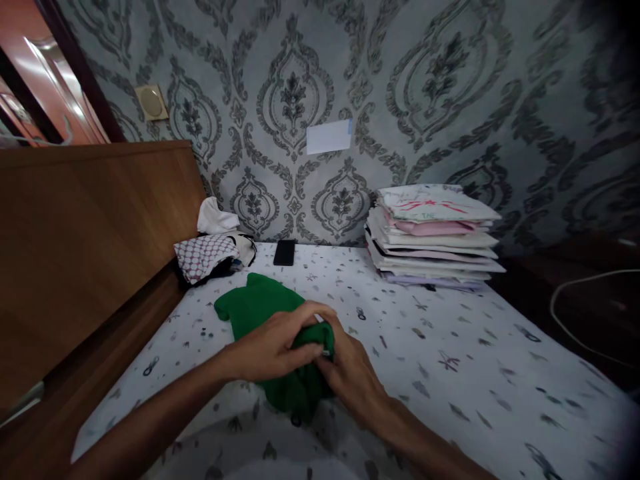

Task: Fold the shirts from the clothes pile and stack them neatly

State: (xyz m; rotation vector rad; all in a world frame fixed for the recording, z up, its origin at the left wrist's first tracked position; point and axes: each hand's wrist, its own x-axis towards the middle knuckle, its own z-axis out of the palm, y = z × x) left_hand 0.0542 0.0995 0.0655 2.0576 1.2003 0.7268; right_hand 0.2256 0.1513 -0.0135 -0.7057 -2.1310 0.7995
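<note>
A green cloth garment (265, 300) lies bunched on the white patterned sheet, its far end spread toward the back left. Both hands meet at its near right end. My left hand (277, 343) grips a rolled part of the fabric between thumb and fingers. Against the right side of the same part, my right hand (347, 360) closes on the green cloth, its fingers touching those of my left hand. A small pale spot shows on the cloth between the thumbs. Below the hands hangs a loose, dark green fold.
A black phone (285, 253) lies near the wall. Left of it is a pile of crumpled clothes (207, 257) beside a wooden board (100, 247). At the back right stands a stack of flat folded items (435, 233). A white cable (560, 290) curves at the far right.
</note>
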